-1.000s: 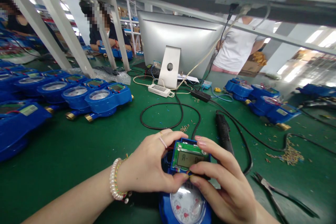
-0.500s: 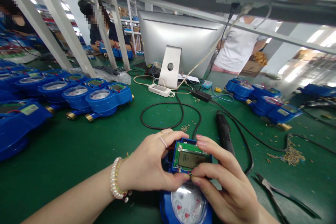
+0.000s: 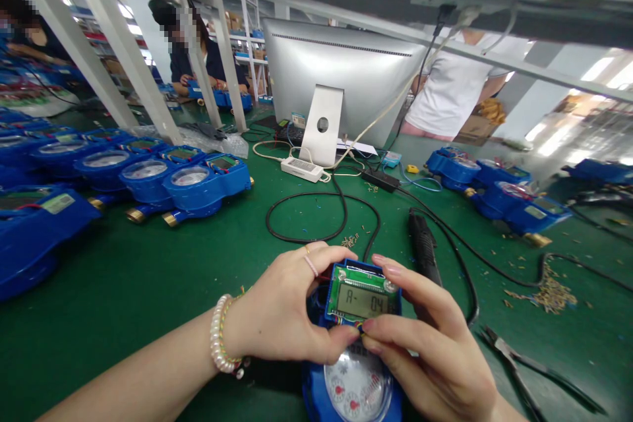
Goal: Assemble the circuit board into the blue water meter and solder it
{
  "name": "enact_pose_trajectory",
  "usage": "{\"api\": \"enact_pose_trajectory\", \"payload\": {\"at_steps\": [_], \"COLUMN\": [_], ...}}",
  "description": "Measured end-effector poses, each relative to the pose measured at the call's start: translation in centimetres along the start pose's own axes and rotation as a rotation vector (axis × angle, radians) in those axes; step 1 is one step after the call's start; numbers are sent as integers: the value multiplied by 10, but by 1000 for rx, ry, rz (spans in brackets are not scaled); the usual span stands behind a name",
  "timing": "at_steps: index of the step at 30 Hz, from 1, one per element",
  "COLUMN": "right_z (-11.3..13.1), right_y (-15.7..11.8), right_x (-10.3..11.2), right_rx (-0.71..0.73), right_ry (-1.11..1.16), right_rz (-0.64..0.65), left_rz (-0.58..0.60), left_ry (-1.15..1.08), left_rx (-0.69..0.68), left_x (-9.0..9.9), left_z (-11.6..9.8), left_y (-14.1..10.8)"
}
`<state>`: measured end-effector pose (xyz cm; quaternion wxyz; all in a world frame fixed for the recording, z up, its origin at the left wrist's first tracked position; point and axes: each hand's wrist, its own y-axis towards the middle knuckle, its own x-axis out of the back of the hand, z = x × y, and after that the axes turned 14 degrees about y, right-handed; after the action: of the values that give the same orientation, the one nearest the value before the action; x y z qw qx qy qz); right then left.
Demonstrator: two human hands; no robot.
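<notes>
A blue water meter [image 3: 314, 388] with a clear round dial is in front of me at the bottom centre. Its green circuit board [image 3: 342, 277] faces up, and the small display reads "A- 04". My left hand [image 3: 284, 313] is closed around the left side of the board housing, thumb at the lower edge. My right hand [image 3: 435, 343] pinches thin coloured wires at the board's lower edge, its index finger along the upper right corner. The fingertips partly hide the wires.
Rows of blue water meters [image 3: 185, 178] stand at left, more meters [image 3: 524, 204] at right. A black electric screwdriver [image 3: 422, 247], pliers [image 3: 512, 356] and loose screws [image 3: 548, 290] lie at right. A monitor [image 3: 341, 72] stands behind looped cable [image 3: 270, 224]. Several people are beyond.
The display's reading now shows clearly as "A- 04"; before, its right part was unclear. My right index finger has lifted slightly from the board's upper right corner. Both hands stay on the meter.
</notes>
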<state>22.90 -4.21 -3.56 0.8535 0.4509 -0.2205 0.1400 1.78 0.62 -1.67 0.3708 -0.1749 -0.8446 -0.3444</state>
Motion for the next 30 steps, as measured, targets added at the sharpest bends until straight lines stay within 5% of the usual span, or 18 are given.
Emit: {"api": "enact_pose_trajectory", "payload": {"at_steps": [30], "right_z": [3], "right_y": [9], "right_x": [0], "right_rx": [25], "right_ry": [-70], "right_rz": [48], "left_rz": [-45], "left_ry": [102], "left_rx": [-86], "left_x": [-7], "left_z": [3], "left_y": [0]}}
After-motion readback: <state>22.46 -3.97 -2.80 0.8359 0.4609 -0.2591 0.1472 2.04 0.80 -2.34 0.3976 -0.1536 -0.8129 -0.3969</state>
